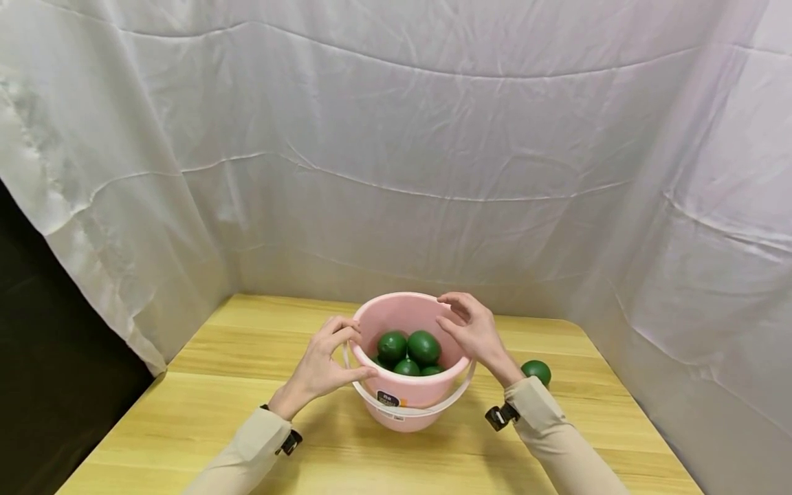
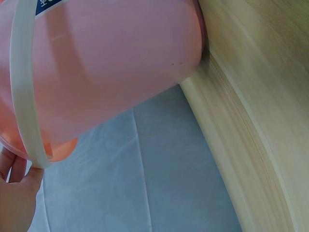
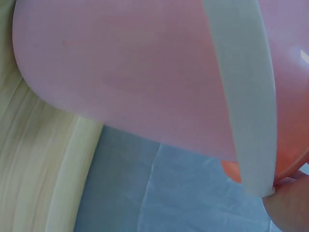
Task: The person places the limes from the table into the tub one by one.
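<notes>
A pink bucket point(image 1: 403, 389) with a white handle point(image 1: 436, 410) stands on the wooden table, its handle hanging down in front. Several smooth, dark green round fruits point(image 1: 423, 347) lie inside. At the left of the rim my left hand point(image 1: 322, 359) grips with bent fingers, its thumb on the front edge. My right hand point(image 1: 475, 330) curves over the right of the rim, the thumb on the inner side and the fingers toward the back. Both wrist views show the hands beside the handle's ends; part of the fingers is hidden there.
One more green fruit point(image 1: 535, 372) lies on the table right of the bucket, partly behind my right sleeve point(image 1: 537, 402). Whitish cloth point(image 1: 421, 172) hangs around the back and sides of the wooden table point(image 1: 266, 344). A dark area shows at the far left.
</notes>
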Motion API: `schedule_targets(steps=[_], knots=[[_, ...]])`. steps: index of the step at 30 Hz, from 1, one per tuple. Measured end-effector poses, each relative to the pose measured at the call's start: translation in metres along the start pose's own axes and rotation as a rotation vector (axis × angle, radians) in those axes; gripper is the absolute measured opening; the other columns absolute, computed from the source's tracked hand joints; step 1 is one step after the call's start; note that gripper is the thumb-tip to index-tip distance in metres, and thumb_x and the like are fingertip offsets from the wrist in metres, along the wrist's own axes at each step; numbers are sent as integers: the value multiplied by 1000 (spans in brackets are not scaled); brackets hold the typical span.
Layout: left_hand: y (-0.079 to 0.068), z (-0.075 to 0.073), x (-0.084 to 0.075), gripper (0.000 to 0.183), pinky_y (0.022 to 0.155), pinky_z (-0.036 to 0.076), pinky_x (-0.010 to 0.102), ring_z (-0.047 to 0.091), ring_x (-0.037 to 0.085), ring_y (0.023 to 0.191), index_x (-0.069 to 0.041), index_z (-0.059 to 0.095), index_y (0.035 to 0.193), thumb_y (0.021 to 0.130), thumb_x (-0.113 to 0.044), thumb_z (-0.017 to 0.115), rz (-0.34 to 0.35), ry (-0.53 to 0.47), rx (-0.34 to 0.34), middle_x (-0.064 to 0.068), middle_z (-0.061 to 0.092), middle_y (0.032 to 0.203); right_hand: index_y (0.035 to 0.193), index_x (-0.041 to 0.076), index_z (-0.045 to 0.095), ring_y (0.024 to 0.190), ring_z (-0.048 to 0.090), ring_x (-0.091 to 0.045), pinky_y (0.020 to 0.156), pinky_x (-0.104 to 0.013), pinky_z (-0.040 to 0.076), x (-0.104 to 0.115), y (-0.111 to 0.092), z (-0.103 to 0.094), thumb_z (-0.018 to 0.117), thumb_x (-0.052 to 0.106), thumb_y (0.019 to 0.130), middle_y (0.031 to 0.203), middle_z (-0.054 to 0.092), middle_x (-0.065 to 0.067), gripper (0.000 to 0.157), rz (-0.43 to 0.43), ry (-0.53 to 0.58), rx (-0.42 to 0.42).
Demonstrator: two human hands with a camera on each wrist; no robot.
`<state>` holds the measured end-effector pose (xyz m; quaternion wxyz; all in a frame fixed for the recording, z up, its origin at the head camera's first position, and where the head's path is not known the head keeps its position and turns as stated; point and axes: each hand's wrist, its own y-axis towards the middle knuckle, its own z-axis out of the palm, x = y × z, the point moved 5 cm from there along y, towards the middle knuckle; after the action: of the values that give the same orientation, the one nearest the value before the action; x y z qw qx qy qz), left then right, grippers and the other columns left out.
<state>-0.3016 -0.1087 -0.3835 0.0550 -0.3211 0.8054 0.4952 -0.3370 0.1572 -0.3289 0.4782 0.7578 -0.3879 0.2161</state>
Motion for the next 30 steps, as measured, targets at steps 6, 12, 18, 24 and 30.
schedule_targets(steps=[6,12,18,24,30], knots=[[0,0,-1,46,92,50,42,53,16,110,-20,65,94,68,-52,86,10,5,0,6,62,114,121,-11,59,117,59,-45,99,-52,48,11,-6,-10,68,-4,88,122,59,-29,36,-13,22,-48],[-1,0,1,47,92,51,44,53,17,110,-19,65,94,68,-52,86,9,3,-5,9,62,114,121,-9,60,114,60,-44,99,-51,48,2,-12,-18,68,-4,88,121,60,-28,34,12,43,-89],[-1,0,1,49,92,51,44,53,17,110,-14,66,94,68,-50,86,17,2,-6,9,62,114,119,-9,61,115,58,-46,98,-52,49,-3,-16,-24,67,-5,88,121,60,-29,32,48,54,-96],[-1,0,1,52,92,50,43,53,18,110,-9,67,94,68,-50,86,22,-3,-13,10,62,114,121,-6,61,113,62,-43,93,-41,54,-11,-21,-29,67,0,90,123,62,-26,32,126,19,-93],[-1,1,1,53,91,51,42,53,17,109,-9,68,94,68,-51,86,15,2,-9,10,62,114,125,-4,60,110,64,-42,89,-28,56,-39,-27,-35,66,6,93,126,62,-25,34,155,9,-90]])
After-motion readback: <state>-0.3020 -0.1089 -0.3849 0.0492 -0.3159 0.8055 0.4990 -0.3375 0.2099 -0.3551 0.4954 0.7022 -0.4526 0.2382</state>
